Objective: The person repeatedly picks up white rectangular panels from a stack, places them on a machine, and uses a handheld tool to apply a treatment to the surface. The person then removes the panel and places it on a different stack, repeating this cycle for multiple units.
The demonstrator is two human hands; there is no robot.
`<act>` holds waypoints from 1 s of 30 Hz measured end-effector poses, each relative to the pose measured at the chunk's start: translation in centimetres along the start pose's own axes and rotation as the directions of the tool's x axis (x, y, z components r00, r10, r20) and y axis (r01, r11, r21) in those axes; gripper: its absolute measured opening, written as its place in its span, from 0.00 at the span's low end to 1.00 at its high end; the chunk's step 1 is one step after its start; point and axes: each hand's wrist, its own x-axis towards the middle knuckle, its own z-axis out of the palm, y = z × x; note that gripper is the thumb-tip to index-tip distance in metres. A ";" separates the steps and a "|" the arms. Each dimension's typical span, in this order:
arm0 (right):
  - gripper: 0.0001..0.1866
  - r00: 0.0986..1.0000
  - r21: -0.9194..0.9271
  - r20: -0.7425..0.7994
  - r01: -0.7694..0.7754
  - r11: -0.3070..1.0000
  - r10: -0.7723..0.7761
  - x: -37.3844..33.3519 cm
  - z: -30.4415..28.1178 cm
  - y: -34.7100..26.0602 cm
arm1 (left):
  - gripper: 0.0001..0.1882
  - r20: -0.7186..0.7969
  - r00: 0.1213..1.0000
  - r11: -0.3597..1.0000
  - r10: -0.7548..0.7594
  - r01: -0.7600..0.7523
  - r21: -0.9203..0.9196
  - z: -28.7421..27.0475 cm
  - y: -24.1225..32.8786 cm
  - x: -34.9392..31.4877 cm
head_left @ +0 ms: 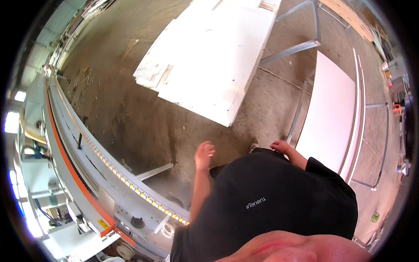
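Note:
My left hand (204, 156) is raised beside my body with bare floor beneath it, its fingers curled inward and nothing in them. Slightly blurred, it lies between a long edge-banding machine (102, 163) on the left and a stack of white panels (205, 61) ahead. My right hand (281, 147) hangs by my other side, fingers loosely curled with no object showing in them. Nearest to it is a large white board (327, 109) lying on the right. Neither hand visibly touches the panels or the machine.
The machine has an orange strip (72, 159) and a row of yellow-and-white rollers (139, 192). A metal support leg (155, 171) juts from it over the floor. Metal frames (292, 50) stand right of the stack, and another frame (386, 144) lies beyond the board. Scraps (85, 78) litter the floor.

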 end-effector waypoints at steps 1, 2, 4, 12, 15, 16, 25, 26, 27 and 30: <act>0.25 1.000 0.008 -0.013 0.009 1.000 -0.009 0.4 -1.9 2.1 | 0.17 0.122 0.992 0.981 -0.004 -0.020 0.192 4.1 -0.2 0.5; 0.25 0.999 -0.004 -0.018 0.037 0.999 -0.037 0.7 -4.2 2.1 | 0.17 0.221 0.975 0.931 -0.013 -0.070 0.359 7.1 -0.1 0.9; 0.24 0.998 0.075 -0.062 0.039 0.996 -0.034 1.1 -7.3 3.4 | 0.17 0.402 0.914 0.779 0.054 -0.290 0.556 10.9 -0.8 2.4; 0.25 0.986 0.306 -0.117 0.147 0.941 -0.116 11.2 -15.8 3.0 | 0.16 0.400 0.916 0.596 -0.028 -0.305 0.743 18.2 2.7 11.2; 0.25 0.972 0.220 -0.101 0.230 0.948 -0.212 14.2 -18.8 -0.3 | 0.16 0.343 0.939 0.593 -0.006 -0.273 0.757 18.2 2.9 18.4; 0.25 0.974 0.182 -0.079 0.223 0.958 -0.212 14.5 -19.8 -0.9 | 0.15 0.339 0.941 0.586 0.002 -0.275 0.762 18.1 2.6 21.4; 0.22 0.987 0.177 -0.153 0.069 0.982 -0.042 18.3 -36.5 -6.2 | 0.18 0.430 0.902 0.451 -0.034 -0.370 0.812 34.1 10.1 43.2; 0.22 0.985 0.202 -0.170 0.057 0.978 -0.022 19.4 -38.0 -7.0 | 0.18 0.420 0.902 0.427 -0.103 -0.341 0.837 36.7 11.9 45.0; 0.22 0.983 0.228 -0.183 0.050 0.972 -0.008 21.1 -39.6 -7.9 | 0.19 0.425 0.899 0.381 -0.106 -0.358 0.852 38.3 12.6 47.3; 0.20 0.986 0.375 -0.156 0.117 0.919 -0.062 26.9 -43.5 -11.7 | 0.20 0.424 0.900 0.276 -0.103 -0.383 0.882 42.7 13.8 54.1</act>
